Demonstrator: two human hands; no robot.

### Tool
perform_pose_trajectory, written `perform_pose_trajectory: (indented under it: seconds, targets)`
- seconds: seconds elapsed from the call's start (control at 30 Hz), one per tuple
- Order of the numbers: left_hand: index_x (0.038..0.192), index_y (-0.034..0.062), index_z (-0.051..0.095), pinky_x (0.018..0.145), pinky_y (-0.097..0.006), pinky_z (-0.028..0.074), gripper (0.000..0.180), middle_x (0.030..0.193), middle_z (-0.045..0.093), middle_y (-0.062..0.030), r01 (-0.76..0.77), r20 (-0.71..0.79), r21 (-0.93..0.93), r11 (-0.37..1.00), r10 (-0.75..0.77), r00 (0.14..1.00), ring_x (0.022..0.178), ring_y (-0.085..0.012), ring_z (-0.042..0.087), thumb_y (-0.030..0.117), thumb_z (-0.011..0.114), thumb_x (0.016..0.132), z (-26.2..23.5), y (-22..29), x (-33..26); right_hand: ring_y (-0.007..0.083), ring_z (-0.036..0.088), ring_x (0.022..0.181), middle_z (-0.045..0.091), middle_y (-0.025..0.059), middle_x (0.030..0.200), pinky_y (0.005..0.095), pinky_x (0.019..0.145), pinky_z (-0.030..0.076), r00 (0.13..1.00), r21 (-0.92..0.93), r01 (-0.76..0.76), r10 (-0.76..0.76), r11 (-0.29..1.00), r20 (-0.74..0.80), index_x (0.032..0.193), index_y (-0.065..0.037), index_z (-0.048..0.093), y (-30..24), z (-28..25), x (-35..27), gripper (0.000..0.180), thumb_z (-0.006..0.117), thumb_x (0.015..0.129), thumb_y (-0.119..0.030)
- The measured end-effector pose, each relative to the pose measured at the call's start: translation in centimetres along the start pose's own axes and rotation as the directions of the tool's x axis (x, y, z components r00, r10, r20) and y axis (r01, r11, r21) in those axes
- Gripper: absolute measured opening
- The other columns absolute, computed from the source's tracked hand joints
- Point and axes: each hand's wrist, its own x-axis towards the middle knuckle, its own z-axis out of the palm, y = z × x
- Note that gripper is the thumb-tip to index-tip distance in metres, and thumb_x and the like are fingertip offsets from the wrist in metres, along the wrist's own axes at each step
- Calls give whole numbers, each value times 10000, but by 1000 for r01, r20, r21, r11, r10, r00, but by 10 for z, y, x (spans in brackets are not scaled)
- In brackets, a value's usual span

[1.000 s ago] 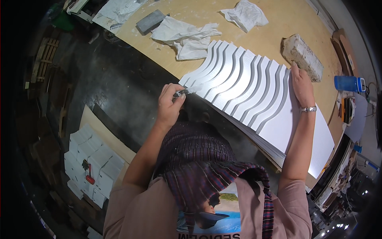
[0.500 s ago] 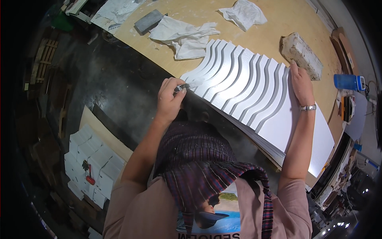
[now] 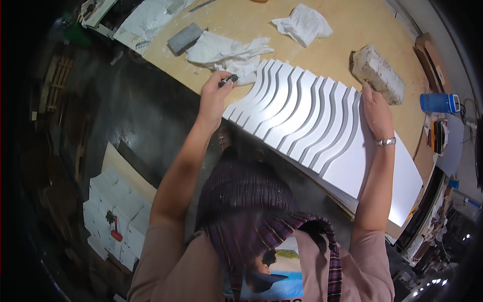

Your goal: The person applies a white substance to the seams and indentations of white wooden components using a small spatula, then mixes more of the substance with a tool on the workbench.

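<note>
A row of white wavy-edged panels (image 3: 289, 103) lies overlapped like a fan, their grey edges showing as curved stripes. My left hand (image 3: 214, 98) is closed round a small dark-handled tool (image 3: 229, 80) with a pale end; its exact kind is unclear. It is just off the fan's left end, beside a crumpled white cloth (image 3: 226, 53). My right hand (image 3: 377, 110) lies on the rightmost panel, fingers stretched toward its far edge and holding nothing. Close by the fingertips sits a whitish, dirt-stained block (image 3: 378, 70).
The tan worktable (image 3: 241, 22) also carries a grey block (image 3: 185, 39), another crumpled cloth (image 3: 304, 25) and a blue container (image 3: 438, 103) at the right. White boxes (image 3: 118, 211) are stacked on the floor at lower left, with a red-handled tool (image 3: 115, 229) on top.
My left hand, with the dark-handled tool, has moved away from me, off the panels' left near edge to beside the cloth. My right hand stays on the panel.
</note>
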Motion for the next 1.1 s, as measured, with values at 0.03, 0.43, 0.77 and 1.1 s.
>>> perform_pose_trajectory:
  seconds: [0.03, 0.43, 0.77, 1.1]
  targets:
    - [1043, 8, 551, 801, -216, 376, 150, 935, 583, -21, 14, 5, -47, 999, -13, 1000, 866, -88, 498, 43, 505, 905, 2, -5, 11, 425, 589, 865, 629, 258, 871, 430, 808, 447, 1000, 6, 12, -11, 1000, -16, 855, 20, 631, 1, 2, 0, 571, 330, 944, -457]
    - [1017, 15, 569, 732, -213, 405, 149, 902, 560, -19, 31, -2, 82, 996, -31, 1000, 808, -95, 506, 2, 519, 877, -11, -1, 75, 430, 573, 733, 613, 246, 740, 467, 712, 452, 999, 14, -35, 35, 999, -30, 751, 28, 622, -12, -3, -8, 522, 361, 943, -381]
    - [975, -13, 622, 604, -177, 403, 126, 772, 590, -18, 235, 273, 254, 938, -303, 913, 674, -60, 512, 32, 534, 896, -24, 15, 36, 420, 576, 721, 614, 229, 736, 468, 684, 450, 1000, 22, -18, 19, 1000, -11, 758, 19, 620, -11, -4, -6, 516, 366, 947, -389]
    - [876, -7, 608, 553, -186, 340, 58, 709, 537, 24, 263, 308, 325, 908, -364, 879, 610, -38, 433, 37, 579, 853, -40, 12, 35, 404, 538, 662, 563, 219, 666, 454, 627, 414, 1000, 81, -5, 7, 997, -23, 717, 17, 562, -9, -3, -6, 512, 376, 952, -398]
